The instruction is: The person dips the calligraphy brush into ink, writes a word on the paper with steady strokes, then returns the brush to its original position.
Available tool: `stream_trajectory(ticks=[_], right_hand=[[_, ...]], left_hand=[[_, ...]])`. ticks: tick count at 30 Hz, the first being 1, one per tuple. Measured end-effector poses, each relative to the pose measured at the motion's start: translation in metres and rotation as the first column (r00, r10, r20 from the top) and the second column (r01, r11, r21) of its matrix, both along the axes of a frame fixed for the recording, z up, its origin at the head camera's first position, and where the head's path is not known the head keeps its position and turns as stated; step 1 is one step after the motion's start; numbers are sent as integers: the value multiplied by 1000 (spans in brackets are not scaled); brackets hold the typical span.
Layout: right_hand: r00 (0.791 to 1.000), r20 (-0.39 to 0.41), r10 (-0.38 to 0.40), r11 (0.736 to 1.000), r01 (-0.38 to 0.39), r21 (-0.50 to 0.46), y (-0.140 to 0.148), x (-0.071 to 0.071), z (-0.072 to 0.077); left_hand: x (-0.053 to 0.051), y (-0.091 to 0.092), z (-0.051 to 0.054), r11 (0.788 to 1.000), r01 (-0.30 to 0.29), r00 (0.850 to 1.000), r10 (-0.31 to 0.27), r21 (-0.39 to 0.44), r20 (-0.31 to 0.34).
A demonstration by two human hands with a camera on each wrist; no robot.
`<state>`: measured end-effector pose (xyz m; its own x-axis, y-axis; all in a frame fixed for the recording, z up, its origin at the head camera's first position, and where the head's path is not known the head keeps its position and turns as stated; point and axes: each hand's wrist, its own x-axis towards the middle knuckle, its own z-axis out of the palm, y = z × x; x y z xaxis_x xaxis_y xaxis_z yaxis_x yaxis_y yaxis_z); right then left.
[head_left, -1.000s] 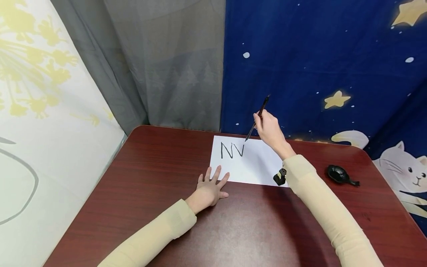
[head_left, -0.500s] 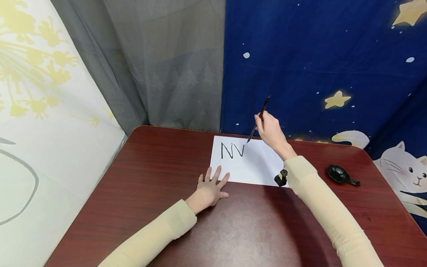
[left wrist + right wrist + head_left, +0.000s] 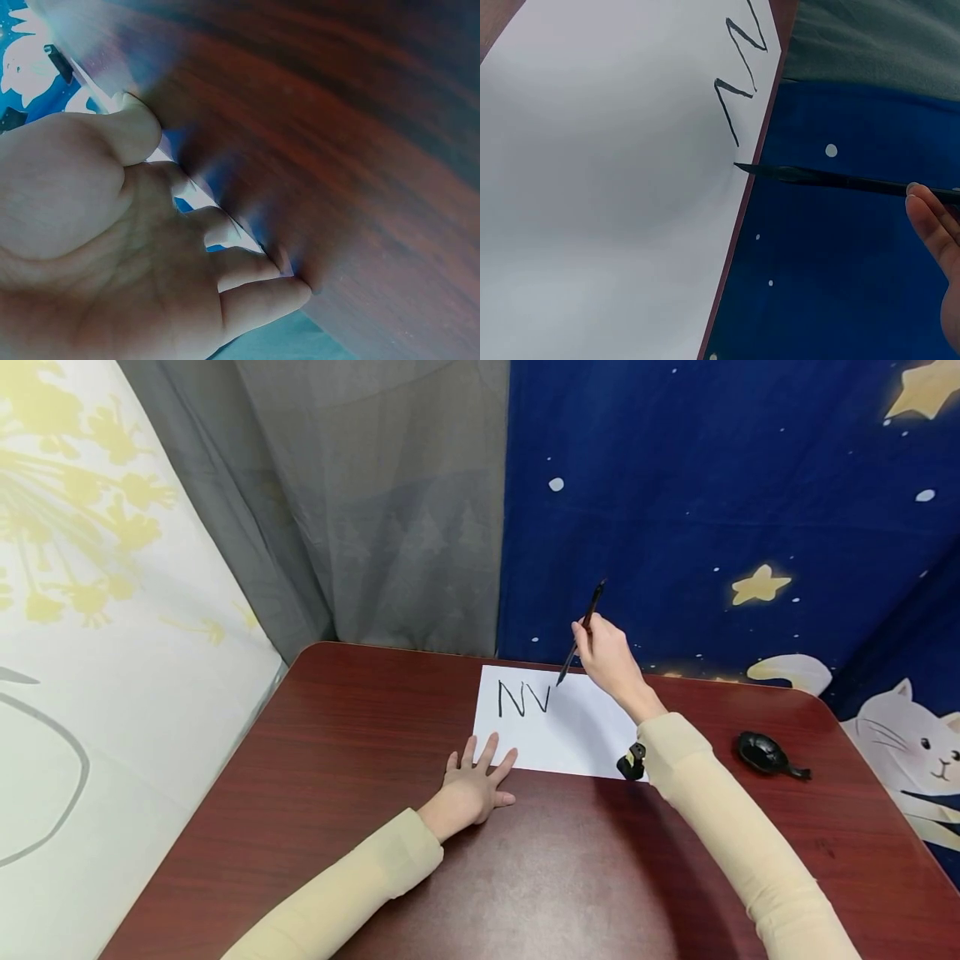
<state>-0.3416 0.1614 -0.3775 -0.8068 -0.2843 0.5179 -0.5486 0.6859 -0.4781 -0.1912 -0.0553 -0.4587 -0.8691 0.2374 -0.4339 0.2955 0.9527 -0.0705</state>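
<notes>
My right hand (image 3: 609, 656) pinches a dark writing brush (image 3: 802, 175) by its shaft, the tip pointing down to the left. That tip is just right of the last black stroke, near the upper edge of a white paper sheet (image 3: 570, 739); whether it touches the paper I cannot tell. Black brush strokes (image 3: 727, 109), shaped like an N and a V, mark the paper's upper left. My left hand (image 3: 468, 793) lies with fingers spread over the sheet's lower left edge, palm side toward the table. In the left wrist view, its fingertips (image 3: 296, 289) are at the tabletop.
On the reddish-brown table (image 3: 360, 760), a black leaf-shaped dish (image 3: 763, 752) stands right of the paper. A black wrist device (image 3: 632, 762) sits at my right cuff. Behind the table's far edge hang a grey curtain (image 3: 405, 510) and a blue starry one (image 3: 637, 510).
The brush tip has shifted slightly right from the top of the V, then a little lower toward me. My left hand and the paper have stayed put.
</notes>
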Motion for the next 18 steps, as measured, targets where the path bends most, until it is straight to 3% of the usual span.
stream_trajectory(ticks=[7, 13, 16, 18], right_hand=[[1000, 6, 2, 1000, -2, 4, 0, 1, -1], [1000, 26, 5, 1000, -5, -2, 0, 0, -1], [1000, 30, -1, 1000, 1, 9, -1, 0, -2], [999, 34, -4, 1000, 4, 13, -1, 0, -2]], left_hand=[[10, 3, 23, 1000, -18, 1000, 18, -4, -3], [1, 1, 4, 1000, 4, 1000, -4, -20, -4], [3, 2, 7, 1000, -7, 1000, 7, -7, 0], [6, 3, 15, 1000, -16, 1000, 16, -1, -2]])
